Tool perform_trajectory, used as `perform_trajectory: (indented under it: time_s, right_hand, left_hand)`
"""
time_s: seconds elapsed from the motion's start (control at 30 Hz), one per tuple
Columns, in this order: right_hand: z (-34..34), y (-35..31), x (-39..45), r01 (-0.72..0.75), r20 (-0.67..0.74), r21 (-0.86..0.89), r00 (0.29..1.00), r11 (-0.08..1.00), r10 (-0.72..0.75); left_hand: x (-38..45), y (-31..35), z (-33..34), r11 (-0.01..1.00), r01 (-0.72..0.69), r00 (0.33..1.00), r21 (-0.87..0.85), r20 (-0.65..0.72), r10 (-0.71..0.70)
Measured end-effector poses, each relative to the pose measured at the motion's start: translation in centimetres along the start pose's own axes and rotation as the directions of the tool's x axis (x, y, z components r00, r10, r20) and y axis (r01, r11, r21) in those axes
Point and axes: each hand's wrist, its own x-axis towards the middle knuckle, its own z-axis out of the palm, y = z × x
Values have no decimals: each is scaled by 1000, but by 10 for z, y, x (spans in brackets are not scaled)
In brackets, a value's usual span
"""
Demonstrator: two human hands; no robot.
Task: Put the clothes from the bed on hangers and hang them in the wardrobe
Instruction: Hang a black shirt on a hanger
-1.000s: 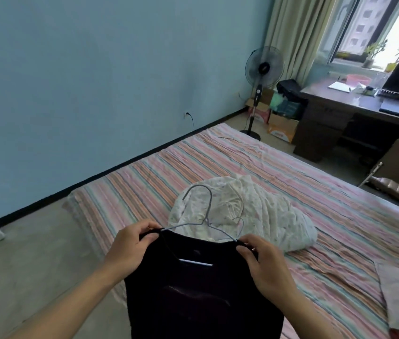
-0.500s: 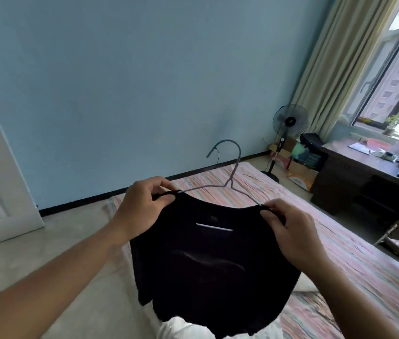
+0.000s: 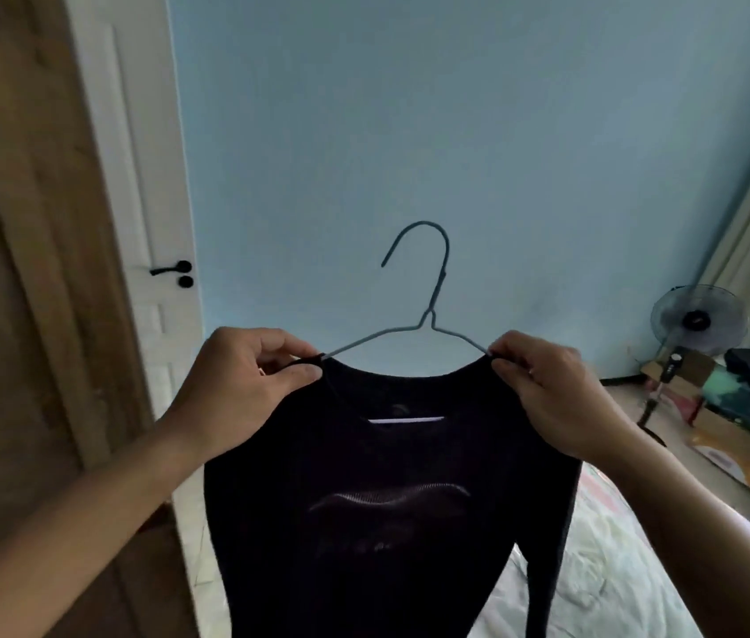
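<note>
With the black shirt [image 3: 386,499] already on the wire hanger [image 3: 428,315], both hands, left hand [image 3: 244,389] and right hand [image 3: 552,393], pinched its shoulders, and hanging it in the wardrobe [image 3: 18,269] remained.

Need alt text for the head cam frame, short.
Two bare hands hold up a black T-shirt on a wire hanger, the left hand and right hand each pinching a shoulder. Behind are a blue wall, a white door and a standing fan.
</note>
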Motion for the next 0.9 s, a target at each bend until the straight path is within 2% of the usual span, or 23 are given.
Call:
perform_trajectory:
  time_s: [0.1,0.2,0.43,0.7,0.9]
  right_hand:
    - [10,-15,23,114,74,96,990,989,-121]
    - [22,-32,45,225,128,182,960,957,-250]
    - [62,-84,84,398,193,347,856,849,-480]
    - [101,-179,92,537,109,521,729,663,-676]
    - [122,-253,88,613,56,588,621,528,-782]
  left_hand:
    - [-6,5,-25,998,19,993,66,-116,-11]
    - [-16,9,-49,990,28,985,137,-170,-4]
    - [-57,22,-103,953,120,949,280,-314,-27]
    - [-126,44,-168,872,297,887,389,-451,-101]
    - [-169,58,-219,838,350,826,419,-560,-65]
